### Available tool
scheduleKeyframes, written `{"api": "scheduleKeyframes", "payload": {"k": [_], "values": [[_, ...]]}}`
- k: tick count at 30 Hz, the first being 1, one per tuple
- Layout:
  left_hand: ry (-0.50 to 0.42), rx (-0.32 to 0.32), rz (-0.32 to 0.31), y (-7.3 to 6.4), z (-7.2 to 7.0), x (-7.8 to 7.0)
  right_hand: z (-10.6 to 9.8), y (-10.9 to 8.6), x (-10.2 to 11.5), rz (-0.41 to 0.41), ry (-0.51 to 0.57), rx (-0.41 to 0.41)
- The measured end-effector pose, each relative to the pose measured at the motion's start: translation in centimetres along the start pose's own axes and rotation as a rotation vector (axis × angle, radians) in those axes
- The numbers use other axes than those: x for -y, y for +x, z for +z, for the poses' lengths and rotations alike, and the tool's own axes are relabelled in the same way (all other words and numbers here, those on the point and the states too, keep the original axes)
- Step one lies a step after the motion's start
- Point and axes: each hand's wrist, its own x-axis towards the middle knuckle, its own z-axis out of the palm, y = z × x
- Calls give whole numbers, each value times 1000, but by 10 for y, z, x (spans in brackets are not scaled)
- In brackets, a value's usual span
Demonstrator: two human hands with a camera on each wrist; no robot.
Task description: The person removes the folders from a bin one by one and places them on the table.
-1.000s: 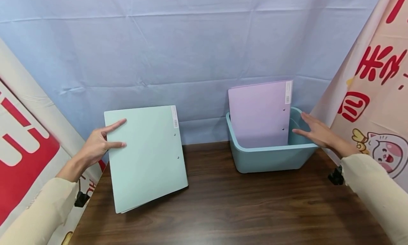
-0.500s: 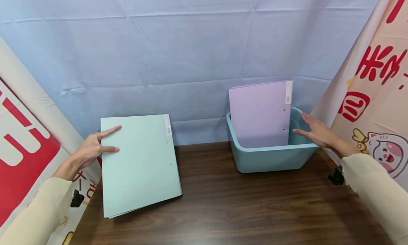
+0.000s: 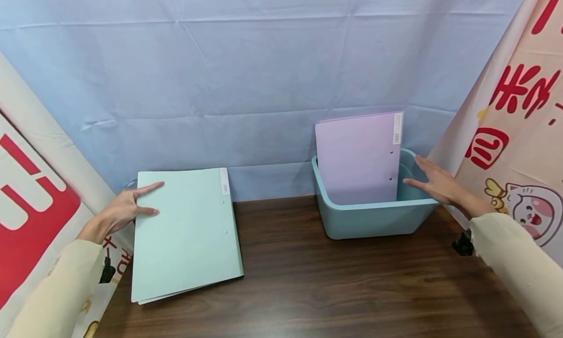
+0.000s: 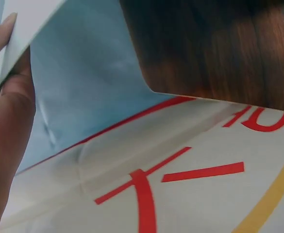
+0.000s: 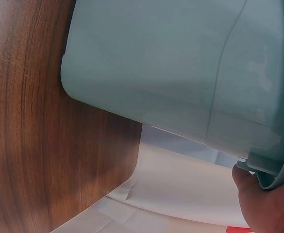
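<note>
My left hand (image 3: 120, 212) grips a mint-green file folder (image 3: 184, 240) by its left edge, thumb and a finger on the front cover, the others hidden behind. The folder stands tilted, low over the table's left side. In the left wrist view, the hand (image 4: 8, 121) has the folder's edge (image 4: 23, 34) between its fingers. On the right, my right hand (image 3: 440, 181) holds the rim of a blue-green plastic bin (image 3: 378, 220); the right wrist view shows part of the hand (image 5: 268, 204) beneath that rim. A lilac file folder (image 3: 358, 159) leans upright inside the bin.
The dark wood table (image 3: 308, 289) extends between the folder and the bin. Behind it hangs a light blue cloth (image 3: 264, 83). Printed cloths stand at both sides, the right one (image 3: 519, 147) close to the bin.
My left hand has moved left and down with the mint-green folder. The right hand, the bin and the lilac folder have stayed in place.
</note>
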Motion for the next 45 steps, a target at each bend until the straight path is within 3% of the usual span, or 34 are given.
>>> {"api": "scheduleKeyframes", "payload": {"k": [5,17,28,37,45], "values": [[70,0,-33,1,0,11,1,1,0,12,-9,-8],[61,23,-104,4,1,35,1,0,1,21,-11,-14],[134,-25,-156,5,6,51,0,-3,1,12,0,-12],[224,-51,-125,17,7,61,-3,-4,1,42,-32,-15],[220,-49,-150,11,8,69,-2,-3,3,19,-22,-10]]}}
